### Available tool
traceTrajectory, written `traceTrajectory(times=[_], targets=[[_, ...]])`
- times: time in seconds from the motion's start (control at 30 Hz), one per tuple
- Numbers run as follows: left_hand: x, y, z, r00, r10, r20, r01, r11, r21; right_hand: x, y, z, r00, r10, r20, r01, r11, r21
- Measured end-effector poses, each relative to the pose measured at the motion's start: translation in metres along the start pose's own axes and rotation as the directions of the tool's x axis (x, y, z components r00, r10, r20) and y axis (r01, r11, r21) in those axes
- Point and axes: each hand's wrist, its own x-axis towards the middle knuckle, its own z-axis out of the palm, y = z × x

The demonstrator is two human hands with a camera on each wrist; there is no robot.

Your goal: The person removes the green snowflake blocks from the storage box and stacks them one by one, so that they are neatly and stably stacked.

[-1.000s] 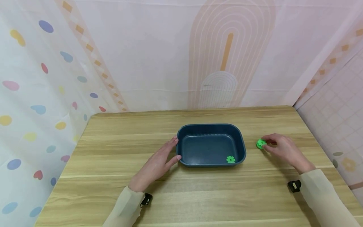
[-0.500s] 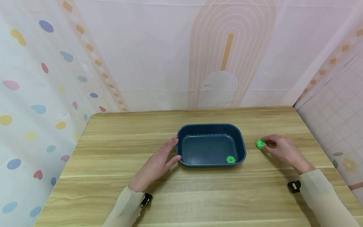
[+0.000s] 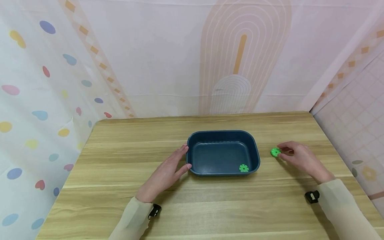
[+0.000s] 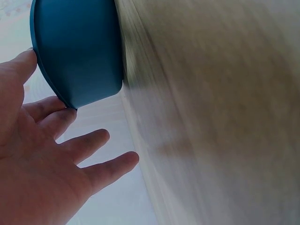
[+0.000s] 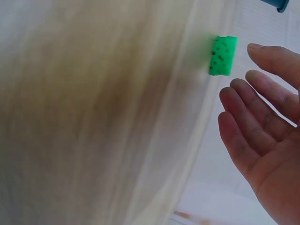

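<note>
A dark blue rectangular tub [image 3: 223,156] stands on the table. My left hand [image 3: 163,175] rests its thumb and fingertips on the tub's left rim; in the left wrist view, two fingers and the thumb meet the rim [image 4: 77,56] while the others are spread free. Inside the tub, at its front right corner, lies a green notched disc [image 3: 244,168]. Right of the tub sits a short stack of green notched discs [image 3: 275,152]. Beside that stack is my right hand [image 3: 303,161], thumb and fingers loosely bent. The right wrist view shows a gap between its fingertips and the stack [image 5: 223,56].
The wood-grain table [image 3: 210,210] extends around the tub on all sides. Behind it hangs a pale patterned cloth [image 3: 162,60], with more cloth at the left and right. Black straps [image 3: 312,196] are on both wrists.
My right hand's fingertips have drawn back slightly to the right from the green stack. The left hand and the tub have stayed in place.
</note>
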Motion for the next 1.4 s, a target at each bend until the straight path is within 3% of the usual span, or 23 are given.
traceTrajectory(times=[0.23,0.37,0.6,0.73,1.17,1.4], targets=[[0.001,0.001,-0.001,1.0,-0.001,0.004,0.001,1.0,0.006,-0.009,-0.009,-0.008,0.996,-0.042,-0.078,0.043,0.999,0.008],[0.002,0.001,-0.001,1.0,-0.009,0.001,0.009,1.0,0.005,-0.012,-0.016,-0.009,0.983,-0.101,-0.152,0.097,0.995,-0.034],[0.001,0.001,-0.001,1.0,-0.02,0.006,0.02,1.0,0.004,-0.013,-0.031,-0.002,0.901,-0.33,-0.282,0.304,0.943,-0.134],[0.001,0.001,-0.001,1.0,-0.024,0.008,0.024,1.0,0.007,-0.013,-0.042,0.004,0.879,-0.375,-0.294,0.352,0.927,-0.128],[0.002,0.0,0.0,1.0,-0.021,0.009,0.021,1.0,0.008,-0.007,-0.075,0.027,0.853,-0.471,-0.226,0.459,0.882,-0.104],[0.002,0.0,0.0,1.0,-0.017,0.008,0.017,1.0,0.012,-0.001,-0.084,0.034,0.877,-0.454,-0.159,0.45,0.891,-0.062]])
